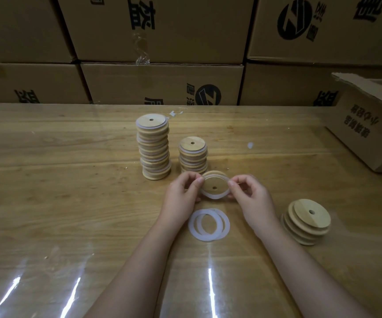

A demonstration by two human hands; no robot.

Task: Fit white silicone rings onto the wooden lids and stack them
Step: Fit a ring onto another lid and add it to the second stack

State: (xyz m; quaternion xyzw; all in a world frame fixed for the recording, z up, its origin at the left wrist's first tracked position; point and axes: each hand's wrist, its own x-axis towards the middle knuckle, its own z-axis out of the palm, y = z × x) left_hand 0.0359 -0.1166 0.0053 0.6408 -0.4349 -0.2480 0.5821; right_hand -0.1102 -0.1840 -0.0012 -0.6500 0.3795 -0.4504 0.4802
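1. Hands meet over the middle of the tabletop (59,180): the left hand (182,191) and right hand (247,193) each pinch an opposite edge of a wooden lid (213,183), fingers curled, with a white silicone ring (215,196) sitting around its raised face. The lid is tilted toward the camera.
2. At 6 o'clock from the held lid, loose rings (209,224) lie flat and overlapping on the tabletop.
3. At 11 o'clock stands a tall stack (153,148) of ringed lids; at 12 o'clock, just beyond the fingers, a shorter stack (193,154); at 4 o'clock, well apart, a low pile of bare lids (307,221).
4. The pale wood-grain surface lies under a clear plastic sheet (210,283), streaked with glare along the near edge. A small white scrap (250,145) sits at 1 o'clock.
5. Sealed cardboard boxes (162,83), printed with black characters and a round logo, wall off the far side; an opened box (368,134) rests on the tabletop at 3 o'clock.
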